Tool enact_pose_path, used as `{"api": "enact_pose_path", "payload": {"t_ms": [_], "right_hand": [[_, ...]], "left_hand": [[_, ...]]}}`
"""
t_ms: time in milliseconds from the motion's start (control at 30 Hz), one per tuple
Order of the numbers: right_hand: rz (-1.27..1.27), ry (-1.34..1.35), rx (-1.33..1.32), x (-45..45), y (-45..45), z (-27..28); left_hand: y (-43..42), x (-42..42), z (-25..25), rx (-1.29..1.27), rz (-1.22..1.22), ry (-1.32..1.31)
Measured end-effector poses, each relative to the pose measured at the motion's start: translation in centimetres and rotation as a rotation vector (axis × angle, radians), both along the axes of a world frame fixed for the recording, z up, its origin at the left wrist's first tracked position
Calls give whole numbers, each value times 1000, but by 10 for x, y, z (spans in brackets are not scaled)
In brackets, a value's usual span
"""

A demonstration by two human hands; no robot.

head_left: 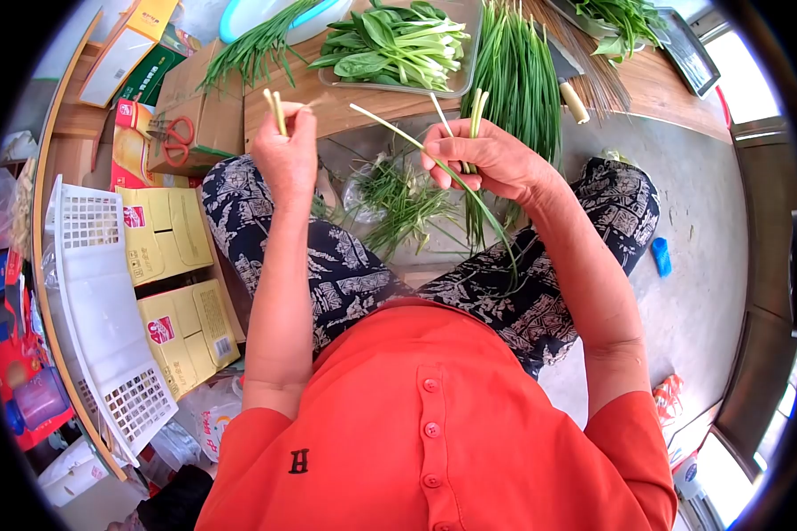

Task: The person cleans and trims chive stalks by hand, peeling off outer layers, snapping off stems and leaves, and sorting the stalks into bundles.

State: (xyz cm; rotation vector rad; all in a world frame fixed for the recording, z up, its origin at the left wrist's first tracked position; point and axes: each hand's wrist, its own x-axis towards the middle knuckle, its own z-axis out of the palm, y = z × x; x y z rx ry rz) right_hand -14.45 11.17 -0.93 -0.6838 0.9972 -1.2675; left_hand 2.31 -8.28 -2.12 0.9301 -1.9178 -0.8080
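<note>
Long green stalks [491, 217] with pale ends are pinched in my right hand [487, 159]; one stalk slants out to the upper left and others stick up between the fingers. My left hand [288, 155] is closed round a few short pale stalks [276, 111] that point upward. Below and between the hands, a loose heap of green trimmings [403, 199] lies on the floor between my knees. Beyond my right hand, a thick bundle of long green stalks [514, 75] hangs over the table edge.
The wooden table [664, 111] bears a clear tray [452, 88] of leafy greens, a knife [574, 102] and a smaller green bunch [261, 44]. Red scissors [179, 142] rest by a cardboard box [217, 115] at left. Yellow boxes [173, 239] and a white basket [111, 301] stand nearer.
</note>
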Motion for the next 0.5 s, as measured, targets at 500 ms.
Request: {"api": "enact_pose_path", "payload": {"t_ms": [500], "right_hand": [[-37, 208, 97, 14, -8, 1]], "left_hand": [[40, -10, 24, 904, -531, 117]]}}
